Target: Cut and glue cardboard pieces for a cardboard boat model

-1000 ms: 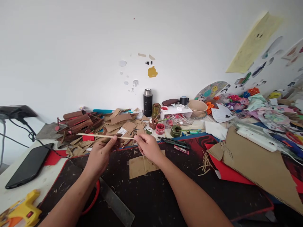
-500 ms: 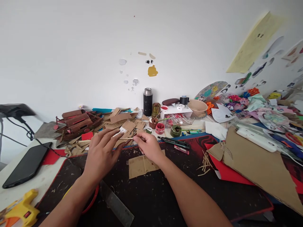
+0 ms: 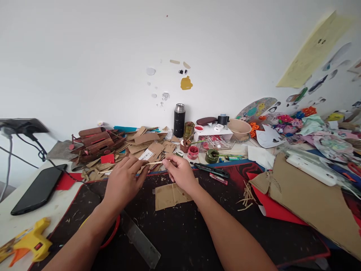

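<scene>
A thin, pale rolled stick (image 3: pixel 155 163) stretches between my two hands above the dark mat (image 3: pixel 180 241). My right hand (image 3: pixel 179 171) pinches its right end between thumb and fingers. At its left end, my left hand (image 3: pixel 125 179) has closed its fingers and thumb on the stick. What the stick is made of cannot be made out. Below and beside my right hand, a creased piece of cardboard (image 3: pixel 170 197) lies flat on the mat. A metal ruler (image 3: pixel 141 241) rests nearer to me, partly behind my left forearm.
A yellow glue gun (image 3: pixel 36 241) and a phone (image 3: pixel 39 190) lie at the left. Behind my hands are cardboard scraps (image 3: pixel 143 141), a brown model boat (image 3: pixel 98 145), a black flask (image 3: pixel 179 122) and open paint jars (image 3: pixel 193 152). A large cardboard sheet (image 3: pixel 313 203) covers the right side.
My left hand's fingers were spread near the stick's left end and have now closed on it. The right hand keeps its pinch. The whole view has shifted slightly.
</scene>
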Motion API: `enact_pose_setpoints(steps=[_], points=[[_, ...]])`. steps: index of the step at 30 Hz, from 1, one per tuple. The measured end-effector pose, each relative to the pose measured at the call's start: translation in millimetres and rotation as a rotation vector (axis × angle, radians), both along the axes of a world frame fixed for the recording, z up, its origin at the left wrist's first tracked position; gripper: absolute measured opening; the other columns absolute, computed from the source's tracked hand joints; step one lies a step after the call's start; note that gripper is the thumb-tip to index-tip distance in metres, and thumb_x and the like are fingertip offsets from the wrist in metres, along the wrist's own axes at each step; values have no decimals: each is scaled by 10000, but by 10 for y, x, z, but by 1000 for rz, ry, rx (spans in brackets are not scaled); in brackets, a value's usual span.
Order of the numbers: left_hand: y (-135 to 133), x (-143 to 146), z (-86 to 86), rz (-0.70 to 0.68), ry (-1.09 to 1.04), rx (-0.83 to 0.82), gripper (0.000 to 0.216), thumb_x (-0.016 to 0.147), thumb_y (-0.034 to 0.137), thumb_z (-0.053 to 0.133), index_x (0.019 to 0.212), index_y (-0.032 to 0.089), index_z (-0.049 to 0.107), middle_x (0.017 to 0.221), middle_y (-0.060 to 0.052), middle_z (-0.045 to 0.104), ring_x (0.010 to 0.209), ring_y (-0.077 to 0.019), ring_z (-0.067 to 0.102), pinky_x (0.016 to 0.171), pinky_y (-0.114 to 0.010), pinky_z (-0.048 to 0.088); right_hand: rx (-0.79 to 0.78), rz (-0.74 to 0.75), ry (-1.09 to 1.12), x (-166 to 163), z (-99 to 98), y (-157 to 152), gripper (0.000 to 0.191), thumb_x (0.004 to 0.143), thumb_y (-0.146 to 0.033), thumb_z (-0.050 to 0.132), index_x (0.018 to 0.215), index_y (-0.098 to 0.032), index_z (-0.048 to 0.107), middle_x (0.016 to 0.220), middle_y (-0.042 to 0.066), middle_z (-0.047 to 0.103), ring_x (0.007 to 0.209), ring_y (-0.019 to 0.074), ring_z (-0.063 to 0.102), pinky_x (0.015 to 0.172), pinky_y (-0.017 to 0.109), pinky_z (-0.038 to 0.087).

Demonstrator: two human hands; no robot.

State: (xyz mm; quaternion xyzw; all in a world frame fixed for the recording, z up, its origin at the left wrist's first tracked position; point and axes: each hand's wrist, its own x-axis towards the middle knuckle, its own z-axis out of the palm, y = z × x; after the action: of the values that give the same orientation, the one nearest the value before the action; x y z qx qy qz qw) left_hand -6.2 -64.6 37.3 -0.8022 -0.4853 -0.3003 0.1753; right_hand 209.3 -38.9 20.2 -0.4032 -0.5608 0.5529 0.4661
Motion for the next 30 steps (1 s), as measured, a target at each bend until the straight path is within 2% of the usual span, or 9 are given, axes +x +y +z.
enact_pose_setpoints(steps=[7,15,20,30], points=[[18,-62,-26,64,-97,-15,289,1088,388,520,994,219,736,963,-84,761,927,-273,680,815,-394,514,15,-6,31,13,-6,18,383,915,-573,699,919,-190,685,507,-85,480,377,95,418,397,233,323],[7,-45,-30,90,-142,-32,298,1071,402,524,984,240,759,986,-82,777,928,-265,688,824,-386,508,-59,-60,52,17,-60,59,411,868,-594,714,943,-191,682,520,-92,470,385,96,420,376,221,302],[11,-40,-49,94,-110,-29,314,1073,393,517,963,224,758,923,-85,761,897,-281,679,792,-396,499,-75,-63,83,10,-69,71,419,857,-601,720,929,-191,678,524,-92,476,374,87,409,361,216,273],[21,-4,-129,67,-84,-59,324,1077,386,514,939,222,757,924,-83,768,876,-266,686,797,-381,499,-66,-54,68,0,-111,72,428,864,-621,725,905,-204,637,505,-87,477,376,92,410,365,210,268]])
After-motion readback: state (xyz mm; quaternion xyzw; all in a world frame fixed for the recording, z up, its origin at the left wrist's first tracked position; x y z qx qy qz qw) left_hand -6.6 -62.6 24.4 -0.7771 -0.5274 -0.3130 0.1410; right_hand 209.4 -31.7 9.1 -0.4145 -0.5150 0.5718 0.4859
